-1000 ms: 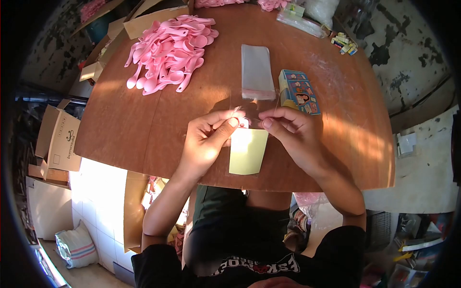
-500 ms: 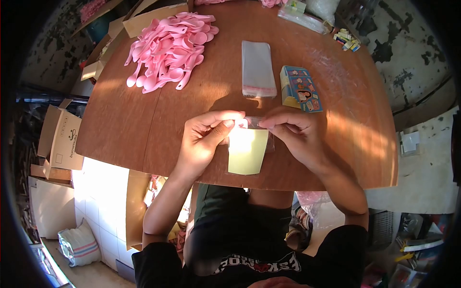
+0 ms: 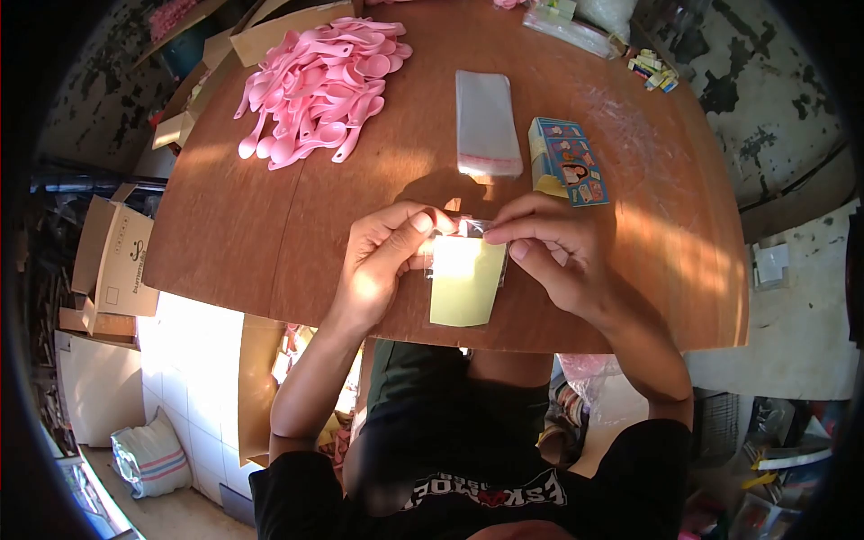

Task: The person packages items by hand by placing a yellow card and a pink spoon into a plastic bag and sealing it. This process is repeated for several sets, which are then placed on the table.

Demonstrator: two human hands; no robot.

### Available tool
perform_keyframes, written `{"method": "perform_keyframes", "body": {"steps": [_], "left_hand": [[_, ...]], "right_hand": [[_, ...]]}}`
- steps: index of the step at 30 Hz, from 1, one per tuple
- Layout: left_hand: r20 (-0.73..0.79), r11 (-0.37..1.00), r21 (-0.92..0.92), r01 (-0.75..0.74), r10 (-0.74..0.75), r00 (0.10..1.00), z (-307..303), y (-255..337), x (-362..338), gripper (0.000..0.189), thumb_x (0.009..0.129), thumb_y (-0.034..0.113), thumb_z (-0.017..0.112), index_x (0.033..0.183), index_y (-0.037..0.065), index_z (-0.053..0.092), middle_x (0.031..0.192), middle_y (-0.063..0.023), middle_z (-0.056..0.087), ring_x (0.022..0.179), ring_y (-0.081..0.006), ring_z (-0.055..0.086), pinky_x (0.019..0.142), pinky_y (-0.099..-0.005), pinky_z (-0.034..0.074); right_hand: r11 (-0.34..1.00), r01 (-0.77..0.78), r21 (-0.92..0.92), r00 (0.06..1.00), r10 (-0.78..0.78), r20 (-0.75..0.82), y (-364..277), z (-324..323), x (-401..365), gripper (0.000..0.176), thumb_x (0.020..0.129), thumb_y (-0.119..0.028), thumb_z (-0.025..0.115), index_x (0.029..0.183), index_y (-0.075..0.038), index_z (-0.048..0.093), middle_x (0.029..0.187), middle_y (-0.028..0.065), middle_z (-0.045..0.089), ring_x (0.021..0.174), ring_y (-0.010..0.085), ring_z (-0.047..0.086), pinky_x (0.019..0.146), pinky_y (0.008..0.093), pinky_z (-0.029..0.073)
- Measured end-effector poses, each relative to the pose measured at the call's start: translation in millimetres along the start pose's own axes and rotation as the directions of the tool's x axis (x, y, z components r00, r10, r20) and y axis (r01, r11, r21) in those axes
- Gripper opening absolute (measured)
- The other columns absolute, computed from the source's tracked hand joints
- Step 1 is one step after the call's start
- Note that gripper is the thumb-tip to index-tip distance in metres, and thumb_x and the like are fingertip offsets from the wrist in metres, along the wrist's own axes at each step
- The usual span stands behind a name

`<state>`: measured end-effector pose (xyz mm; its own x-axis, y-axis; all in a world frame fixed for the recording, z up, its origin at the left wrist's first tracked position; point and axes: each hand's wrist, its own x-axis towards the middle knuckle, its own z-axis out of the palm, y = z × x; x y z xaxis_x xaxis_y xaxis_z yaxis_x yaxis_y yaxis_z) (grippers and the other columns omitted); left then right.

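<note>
Near the table's front edge, a pale yellow card point(image 3: 466, 283) lies inside or against a small clear plastic bag point(image 3: 472, 227). My left hand point(image 3: 385, 256) is closed on the bag's upper left corner, thumb against the fingers. At the upper right corner, my right hand point(image 3: 553, 247) pinches the plastic between thumb and fingertips. Bright sunlight washes out part of the card, and the fingers hide the bag's corners. Beyond my hands lies a stack of clear plastic bags point(image 3: 487, 121), with a blue and yellow printed box point(image 3: 571, 164) to its right.
A heap of pink spoons point(image 3: 319, 90) covers the far left of the wooden table point(image 3: 360, 189). Small cartons point(image 3: 652, 70) and a plastic packet point(image 3: 571, 34) lie at the far right. Open cardboard boxes point(image 3: 117, 256) stand off the left side.
My left thumb has shifted up and left along the bag's top edge. My right fingers have spread slightly while still pinching the plastic. The view has shifted a little.
</note>
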<state>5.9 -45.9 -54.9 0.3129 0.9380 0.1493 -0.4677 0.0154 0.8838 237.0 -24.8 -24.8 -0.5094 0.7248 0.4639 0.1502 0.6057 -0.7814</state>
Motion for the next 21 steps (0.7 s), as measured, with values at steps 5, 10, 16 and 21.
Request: {"method": "perform_keyframes", "body": {"steps": [5,10,16,21], "left_hand": [[0.040,0.974,0.213,-0.077,0.070,0.997,10,3,-8,0.033,0.084,-0.007,0.070,0.113,-0.004,0.056,0.106,-0.0100,0.066,0.096,-0.0128,0.065,0.081,-0.0250,0.054],[0.084,0.898,0.440,-0.008,-0.033,0.996,1,30,-84,0.028,0.074,-0.005,0.079,0.098,0.001,0.067,0.102,-0.0129,0.072,0.095,-0.0168,0.069,0.074,-0.0264,0.057],[-0.158,0.663,0.659,0.354,-0.339,0.928,-54,1,-155,0.029,0.078,-0.004,0.074,0.106,0.000,0.065,0.110,-0.0132,0.069,0.096,-0.0246,0.070,0.080,-0.0326,0.059],[-0.499,-0.199,0.867,0.458,-0.335,0.799,-97,-50,-219,0.063,0.080,0.018,0.075,0.135,0.003,0.046,0.135,-0.0226,0.051,0.129,-0.0382,0.046,0.107,-0.0458,0.039]], "right_hand": [[0.981,0.117,-0.156,0.992,-0.121,-0.019,-12,4,-1,0.008,0.083,-0.003,0.071,0.091,-0.002,0.071,0.094,0.0086,0.066,0.083,0.0194,0.066,0.072,0.0292,0.053],[0.992,0.037,-0.123,0.981,-0.013,0.195,-53,-18,3,0.024,0.079,0.001,0.074,0.103,0.000,0.068,0.097,0.0126,0.066,0.086,0.0228,0.067,0.075,0.0323,0.055],[0.690,0.102,-0.716,0.991,-0.004,0.137,-13,-22,20,0.037,0.086,-0.020,0.068,0.119,-0.004,0.061,0.116,0.0144,0.062,0.112,0.0301,0.058,0.099,0.0447,0.044],[0.380,0.173,-0.909,0.985,-0.089,0.150,42,-3,26,0.047,0.092,-0.037,0.055,0.123,-0.001,0.057,0.121,0.0173,0.059,0.125,0.0353,0.047,0.111,0.0616,0.018]]}}
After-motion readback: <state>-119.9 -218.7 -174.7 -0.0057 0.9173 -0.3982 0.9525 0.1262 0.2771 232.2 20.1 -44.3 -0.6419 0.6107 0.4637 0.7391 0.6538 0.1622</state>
